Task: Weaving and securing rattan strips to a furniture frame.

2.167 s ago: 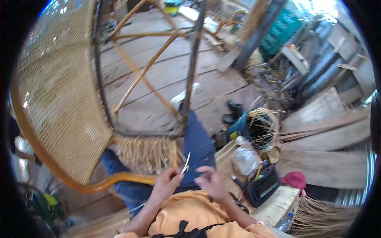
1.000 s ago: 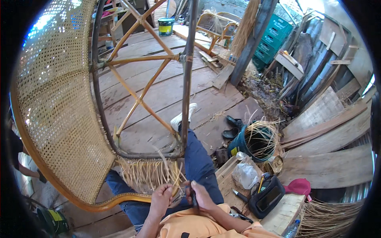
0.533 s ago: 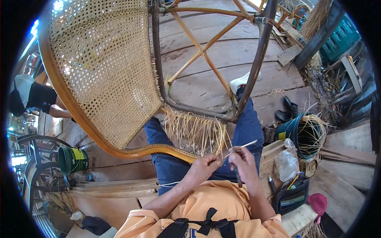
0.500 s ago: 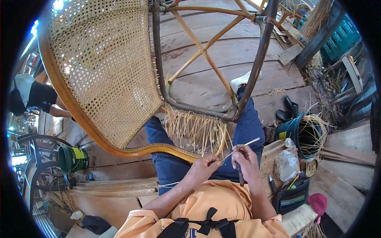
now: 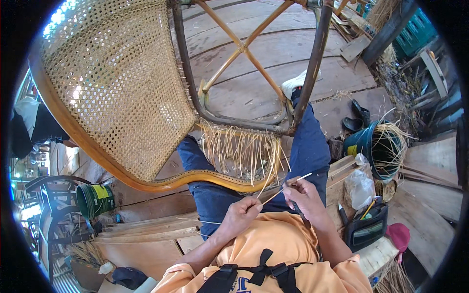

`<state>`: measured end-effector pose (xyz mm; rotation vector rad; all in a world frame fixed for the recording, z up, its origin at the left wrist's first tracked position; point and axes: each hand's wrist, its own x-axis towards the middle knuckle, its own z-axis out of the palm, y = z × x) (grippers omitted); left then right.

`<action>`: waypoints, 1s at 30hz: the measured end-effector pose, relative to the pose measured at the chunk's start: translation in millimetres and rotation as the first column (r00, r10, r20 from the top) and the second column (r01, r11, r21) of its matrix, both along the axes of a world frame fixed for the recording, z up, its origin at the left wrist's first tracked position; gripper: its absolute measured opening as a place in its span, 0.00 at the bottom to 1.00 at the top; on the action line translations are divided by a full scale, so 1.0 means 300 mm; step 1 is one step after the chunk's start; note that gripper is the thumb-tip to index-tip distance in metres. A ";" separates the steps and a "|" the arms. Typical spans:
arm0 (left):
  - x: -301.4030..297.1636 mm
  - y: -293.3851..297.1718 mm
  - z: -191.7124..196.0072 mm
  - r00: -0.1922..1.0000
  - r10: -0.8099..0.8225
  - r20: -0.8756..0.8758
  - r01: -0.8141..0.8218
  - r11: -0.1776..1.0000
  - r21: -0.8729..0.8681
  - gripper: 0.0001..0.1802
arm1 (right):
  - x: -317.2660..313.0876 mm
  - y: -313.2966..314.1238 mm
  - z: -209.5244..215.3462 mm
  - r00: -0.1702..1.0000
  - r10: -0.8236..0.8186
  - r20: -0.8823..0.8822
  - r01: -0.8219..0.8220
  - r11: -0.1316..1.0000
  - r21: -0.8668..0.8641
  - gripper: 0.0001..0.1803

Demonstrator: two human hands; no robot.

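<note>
My left hand (image 5: 242, 214) is closed in a pinch on one end of a thin cane strand (image 5: 274, 196). The strand runs up to my right hand (image 5: 303, 197), whose fingers grip it, its pale tip sticking out beyond them. A dark-handled tool (image 5: 301, 213) is also tucked in my right hand; its working end is hidden. Across my thighs lies a bentwood chair frame (image 5: 195, 177) with a row of small holes along its rim. Loose cane ends (image 5: 239, 146) hang from a dark crossbar just beyond my hands. Woven cane (image 5: 122, 102) fills the left part of the frame.
Right of me are a green bucket (image 5: 352, 144) of cane strands, black shoes (image 5: 358, 115), a clear plastic bag (image 5: 360, 189), a black pouch (image 5: 367, 230) and a pink cap (image 5: 398, 236). Leftward are another green bucket (image 5: 86, 201), dark chair frames (image 5: 49, 215) and a person (image 5: 46, 122).
My hands have drawn farther apart, so a longer stretch of strand shows between them. The chair frame appears slightly farther left and up in the view.
</note>
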<state>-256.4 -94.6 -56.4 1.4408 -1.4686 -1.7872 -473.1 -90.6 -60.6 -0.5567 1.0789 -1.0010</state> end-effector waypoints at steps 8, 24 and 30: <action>0.090 0.001 0.000 0.952 0.257 0.166 -0.255 0.966 -0.033 0.08 | -0.127 -0.003 0.025 0.924 -0.304 -0.233 0.302 0.952 -0.047 0.08; -0.034 -0.013 -0.024 0.975 0.221 0.005 -0.221 0.974 -0.050 0.05 | 0.147 -0.012 0.027 0.991 0.123 0.045 -0.123 0.992 0.008 0.16; 0.020 0.015 -0.009 0.988 0.155 -0.024 -0.157 0.977 -0.143 0.04 | 0.143 0.016 0.035 0.987 0.089 0.133 -0.098 0.993 0.064 0.14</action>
